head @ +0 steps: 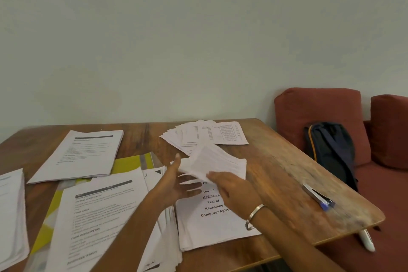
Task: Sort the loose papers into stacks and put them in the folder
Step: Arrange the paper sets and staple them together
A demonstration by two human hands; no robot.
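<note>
Table (276,161) – brown wood, grain lines and dark streaks, a bit shiny, worn looking near right edge. Papers (212,164) – thin white paper, matt, black print. Folder (130,162) – yellow, smooth, looks like plastic. Bangle (254,216) on wrist – shiny silver metal. Pen (318,197) – glossy plastic, blue and silver. Cushions (318,112) – red-brown cloth, soft, matt. Backpack (331,150) – dark cloth, orange trim. Wall (176,40) – pale, flat, matt paint.

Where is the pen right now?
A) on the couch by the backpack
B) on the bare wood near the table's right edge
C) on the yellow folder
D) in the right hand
B: the pen lies on the bare wood of the table near its right edge, apart from both hands and the papers.
</note>
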